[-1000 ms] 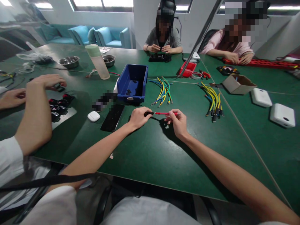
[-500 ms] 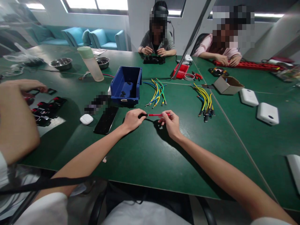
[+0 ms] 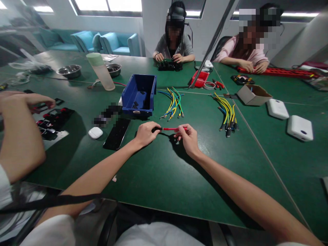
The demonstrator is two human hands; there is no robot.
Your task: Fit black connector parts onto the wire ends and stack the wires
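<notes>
My left hand (image 3: pixel 146 134) is closed on a small black sleeve-like piece (image 3: pixel 156 129), partly hidden by the fingers. From its right side runs a thin red cable (image 3: pixel 168 129), level and just above the table. My right hand (image 3: pixel 189 139) pinches the cable's other end between thumb and fingers. Behind my hands lies a bundle of yellow, green and blue cables (image 3: pixel 174 103) with metal lugs. To the right, another bundle (image 3: pixel 227 112) has black sleeves on its near ends. A blue bin (image 3: pixel 137 108) with a few small black pieces inside stands beyond my left hand.
A phone (image 3: pixel 116 135) and a white earbud case (image 3: pixel 95 133) lie left of my hands. A co-worker's arm (image 3: pixel 23 136) reaches over black parts at far left. A bottle (image 3: pixel 102 73), red bin (image 3: pixel 200 79), cardboard box (image 3: pixel 253 95) and white devices (image 3: pixel 299 128) stand around.
The view has shifted slightly, so things sit a little lower in the picture. My hands keep the same hold on the black sleeve and red cable. The co-worker's hand at left has moved slightly.
</notes>
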